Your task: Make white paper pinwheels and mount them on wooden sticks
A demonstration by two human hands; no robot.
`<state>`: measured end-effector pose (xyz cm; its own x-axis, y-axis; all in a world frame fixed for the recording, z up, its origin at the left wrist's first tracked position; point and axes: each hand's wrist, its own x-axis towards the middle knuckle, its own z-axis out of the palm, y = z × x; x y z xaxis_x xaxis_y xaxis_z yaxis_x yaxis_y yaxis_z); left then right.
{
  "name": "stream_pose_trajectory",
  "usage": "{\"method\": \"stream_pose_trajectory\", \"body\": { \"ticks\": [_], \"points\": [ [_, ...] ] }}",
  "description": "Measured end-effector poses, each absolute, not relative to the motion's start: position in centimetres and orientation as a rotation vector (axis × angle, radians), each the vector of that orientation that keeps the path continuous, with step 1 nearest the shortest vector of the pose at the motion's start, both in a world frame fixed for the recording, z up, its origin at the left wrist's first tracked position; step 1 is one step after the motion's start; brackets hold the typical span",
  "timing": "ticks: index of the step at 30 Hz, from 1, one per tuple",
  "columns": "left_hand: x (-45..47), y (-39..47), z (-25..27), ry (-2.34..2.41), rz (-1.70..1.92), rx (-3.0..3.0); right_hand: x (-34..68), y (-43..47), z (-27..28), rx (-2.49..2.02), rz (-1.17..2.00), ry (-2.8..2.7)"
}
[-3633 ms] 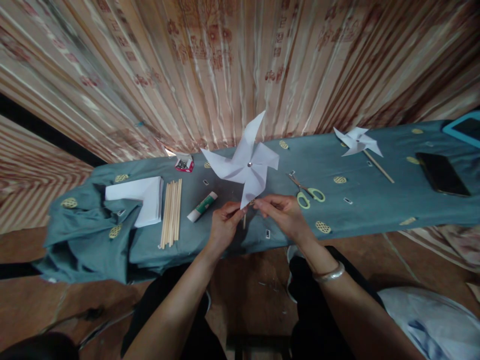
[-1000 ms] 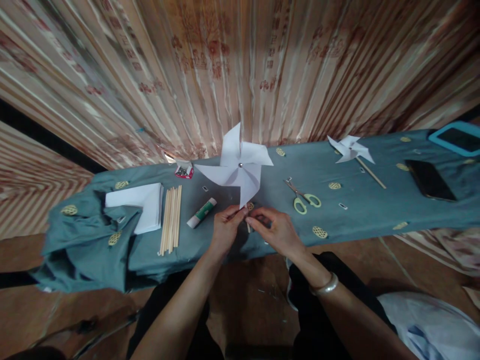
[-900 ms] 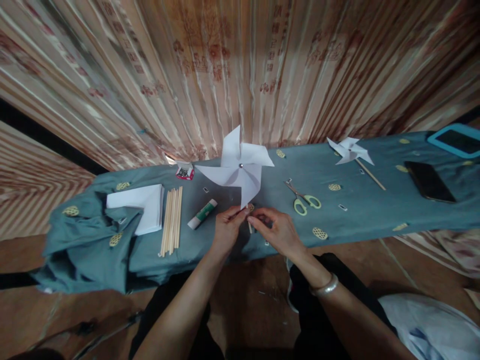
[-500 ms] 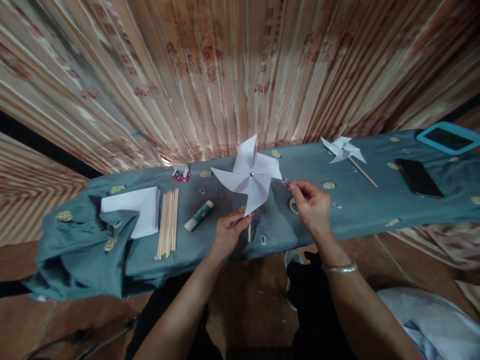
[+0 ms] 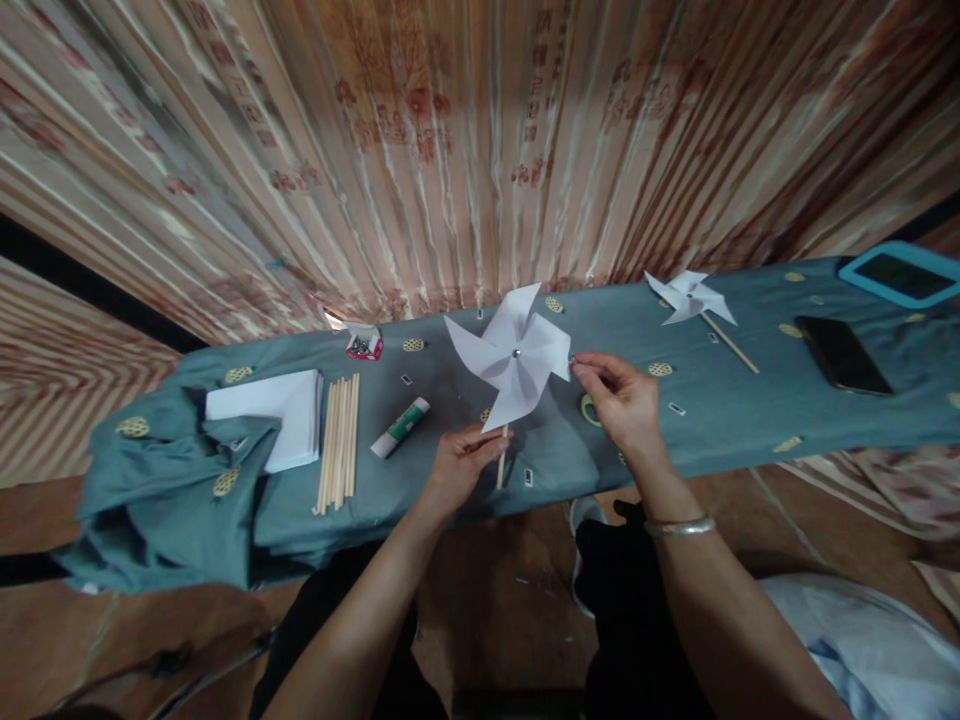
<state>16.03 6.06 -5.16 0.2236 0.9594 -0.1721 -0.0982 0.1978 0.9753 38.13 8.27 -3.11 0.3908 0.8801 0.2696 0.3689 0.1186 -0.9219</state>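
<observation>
My left hand (image 5: pixel 457 470) is closed around the wooden stick (image 5: pixel 501 470) of a white paper pinwheel (image 5: pixel 514 355), just below the blades. A shiny round pin head sits at the pinwheel's centre. My right hand (image 5: pixel 621 400) is closed in a pinch, its fingertips at the edge of the right-hand blade. Whether they grip the paper or only touch it is unclear. A roll of tape (image 5: pixel 589 409) lies on the cloth, partly behind my right hand. Left of the pinwheel lies a green and white glue stick (image 5: pixel 400 428).
On the blue-green cloth (image 5: pixel 450 480) lie folded white paper (image 5: pixel 296 420), several wooden sticks (image 5: pixel 339 445) and a small red box of pins (image 5: pixel 364 344). Farther right are another pinwheel (image 5: pixel 691 297), a dark phone (image 5: pixel 841 354) and a blue-framed tablet (image 5: pixel 904 275). A curtain (image 5: pixel 480 150) hangs behind.
The pinwheel in my left hand has shifted slightly right, and its blades have turned a little clockwise. My right fingertips are now right at a blade's edge; a small gap showed before.
</observation>
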Motion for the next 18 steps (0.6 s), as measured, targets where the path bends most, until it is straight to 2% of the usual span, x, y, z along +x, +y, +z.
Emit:
{"method": "stream_pose_trajectory", "body": {
  "ticks": [18],
  "points": [
    [15.7,6.4,-4.6,1.045,1.051,1.021,35.0,7.2,-3.0,-1.333,0.915,-0.999]
  ]
}}
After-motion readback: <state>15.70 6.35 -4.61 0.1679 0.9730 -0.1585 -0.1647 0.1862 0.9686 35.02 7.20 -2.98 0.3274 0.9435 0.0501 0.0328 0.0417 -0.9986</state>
